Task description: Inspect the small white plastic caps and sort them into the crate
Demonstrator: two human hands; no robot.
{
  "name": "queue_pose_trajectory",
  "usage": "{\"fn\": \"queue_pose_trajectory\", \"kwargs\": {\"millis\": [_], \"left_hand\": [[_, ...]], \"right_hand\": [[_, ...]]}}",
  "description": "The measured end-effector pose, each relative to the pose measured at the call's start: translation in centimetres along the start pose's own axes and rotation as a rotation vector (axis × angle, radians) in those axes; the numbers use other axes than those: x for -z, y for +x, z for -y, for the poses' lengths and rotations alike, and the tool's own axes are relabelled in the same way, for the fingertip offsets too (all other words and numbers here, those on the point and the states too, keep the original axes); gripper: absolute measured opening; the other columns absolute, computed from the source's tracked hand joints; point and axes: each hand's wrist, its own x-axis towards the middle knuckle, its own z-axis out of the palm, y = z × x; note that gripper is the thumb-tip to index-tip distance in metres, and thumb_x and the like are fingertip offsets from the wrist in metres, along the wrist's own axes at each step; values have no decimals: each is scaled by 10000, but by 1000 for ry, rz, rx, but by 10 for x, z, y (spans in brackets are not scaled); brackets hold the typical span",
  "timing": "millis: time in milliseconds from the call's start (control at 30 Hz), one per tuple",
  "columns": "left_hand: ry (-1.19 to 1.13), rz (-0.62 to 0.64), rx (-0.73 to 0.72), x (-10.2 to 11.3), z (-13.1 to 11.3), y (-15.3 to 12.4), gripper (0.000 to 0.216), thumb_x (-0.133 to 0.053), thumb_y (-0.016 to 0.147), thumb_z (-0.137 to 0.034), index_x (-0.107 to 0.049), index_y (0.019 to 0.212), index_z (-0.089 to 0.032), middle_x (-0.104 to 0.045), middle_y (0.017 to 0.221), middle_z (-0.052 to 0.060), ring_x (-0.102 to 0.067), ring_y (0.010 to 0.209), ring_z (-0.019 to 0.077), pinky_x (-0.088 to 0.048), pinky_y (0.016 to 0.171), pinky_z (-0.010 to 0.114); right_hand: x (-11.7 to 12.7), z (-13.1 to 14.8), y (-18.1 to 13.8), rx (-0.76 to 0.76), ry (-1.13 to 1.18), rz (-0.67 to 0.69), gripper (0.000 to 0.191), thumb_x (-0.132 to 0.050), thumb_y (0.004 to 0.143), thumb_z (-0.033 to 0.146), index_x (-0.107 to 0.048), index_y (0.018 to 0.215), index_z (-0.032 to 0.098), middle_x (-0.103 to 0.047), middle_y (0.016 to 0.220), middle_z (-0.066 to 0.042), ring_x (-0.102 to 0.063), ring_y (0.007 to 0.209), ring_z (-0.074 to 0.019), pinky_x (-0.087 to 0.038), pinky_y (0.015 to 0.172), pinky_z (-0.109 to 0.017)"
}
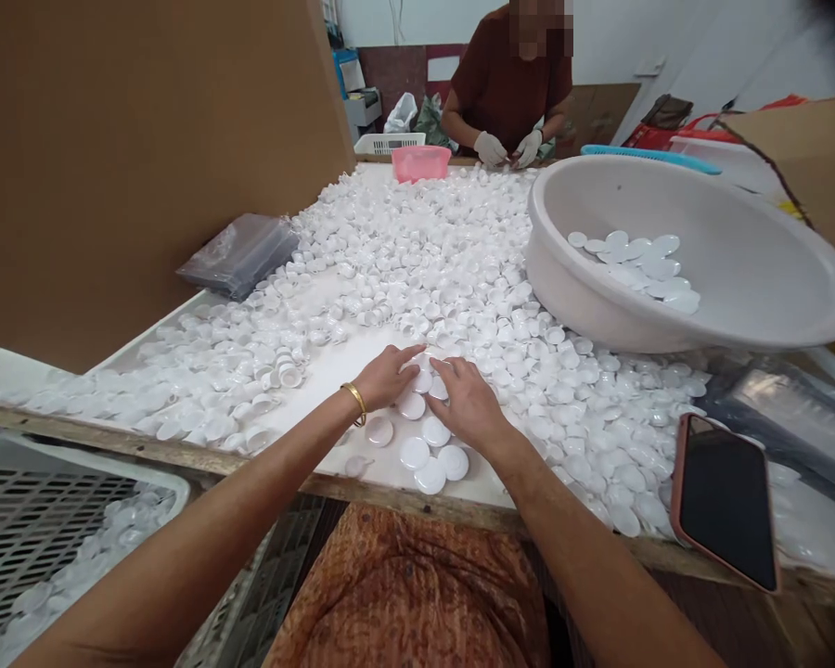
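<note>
Small round white plastic caps (424,241) cover much of the white table (327,376). My left hand (388,374), with a gold bangle at the wrist, reaches over the near part of the heap, its fingers apart and touching caps. Across from it, my right hand (465,397) has its fingers spread on the caps at the pile's edge. Between the hands lie a few caps (412,405). Closer to my body, several loose caps (430,475) lie flat in a small cluster.
A large pale basin (598,306) holding several white discs (650,269) stands at right. A phone (727,501) lies at the near right edge. Left are a cardboard sheet (146,167), plastic bags (243,252) and a crate (34,520). A gloved co-worker (515,93) works beyond a pink basket (420,163).
</note>
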Motion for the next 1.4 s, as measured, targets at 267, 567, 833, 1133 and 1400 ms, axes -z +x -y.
{"fn": "queue_pose_trajectory", "kwargs": {"millis": [267, 567, 833, 1133, 1400], "left_hand": [[-296, 105, 141, 4, 12, 20, 553, -698, 639, -358, -576, 1142, -161, -541, 713, -11, -495, 609, 113, -405, 544, 208], [-336, 162, 184, 16, 13, 20, 502, -726, 575, -296, -613, 1052, -182, -482, 582, -56, -426, 515, 82, -343, 466, 194], [-305, 162, 76, 16, 16, 18, 369, -687, 602, -314, -628, 931, -157, -506, 609, -43, -451, 567, 100, -363, 517, 209], [-161, 136, 86, 15, 17, 19, 295, -649, 635, -340, -634, 889, -192, -509, 867, 16, -497, 687, 128, -420, 600, 239], [-55, 76, 49, 12, 16, 15, 324, -565, 736, -376, -629, 1021, -236, -478, 906, 27, -506, 717, 139, -437, 684, 264]], "right_hand": [[-1, 3, -2, -5, -18, 0, 498, -564, 798, 286, -466, 1267, 150, -516, 1164, -126, -448, 1058, -260, -448, 871, -392], [12, -3, -3, 14, -55, -59, 351, -534, 767, 159, -576, 1115, 182, -457, 1295, -119, -374, 1191, -280, -400, 895, -423], [16, 18, -3, 220, -68, -48, 255, -478, 872, 272, -609, 1075, 187, -624, 1128, -73, -444, 1107, -253, -313, 846, -411], [6, 25, -4, 229, -129, -18, 253, -458, 874, 212, -608, 1053, 115, -652, 1058, -82, -465, 1098, -223, -283, 890, -391], [10, 30, -2, 202, -122, 18, 290, -464, 875, 275, -601, 1089, 135, -643, 1090, -88, -462, 1105, -241, -269, 943, -417]]}}
